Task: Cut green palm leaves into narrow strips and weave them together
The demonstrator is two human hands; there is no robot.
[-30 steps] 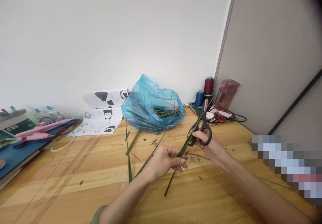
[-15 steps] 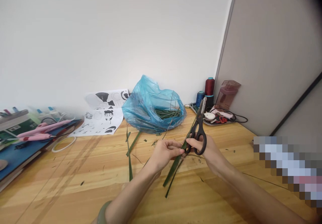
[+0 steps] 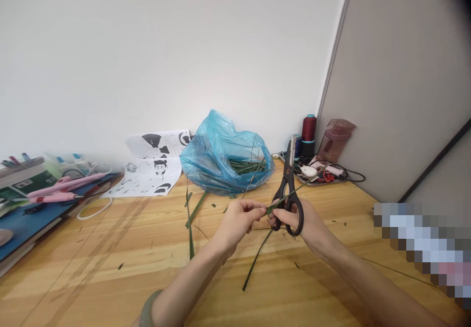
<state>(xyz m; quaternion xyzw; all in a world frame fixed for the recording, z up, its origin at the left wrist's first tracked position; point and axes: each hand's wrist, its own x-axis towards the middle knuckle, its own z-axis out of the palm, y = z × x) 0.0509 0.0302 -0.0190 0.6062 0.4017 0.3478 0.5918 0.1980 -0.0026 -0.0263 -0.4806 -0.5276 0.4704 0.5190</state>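
Note:
Just above the wooden table, both my hands are close together. My left hand (image 3: pixel 241 219) pinches the end of a green leaf strip (image 3: pixel 281 201) between thumb and fingers. That strip slopes up to the right across black-handled scissors (image 3: pixel 289 172). The scissors are gripped in my right hand (image 3: pixel 307 221), blades pointing up and together, and my right thumb presses by the strip too. A thinner green strip (image 3: pixel 254 263) hangs below the handles toward me; its upper end is hidden behind the fingers.
Behind my hands sits a blue plastic bag (image 3: pixel 206 155) holding many green strips. Loose leaf pieces (image 3: pixel 190 238) lie left of my hands. Printed sheets (image 3: pixel 147 170), pink glue guns (image 3: pixel 66 187), thread spools (image 3: pixel 309 128) and a cluttered tray (image 3: pixel 312 182) stand around.
The wide leaf strip no longer points down toward me; it has turned and now slopes up to the right. The scissors have swung from leaning right to nearly upright.

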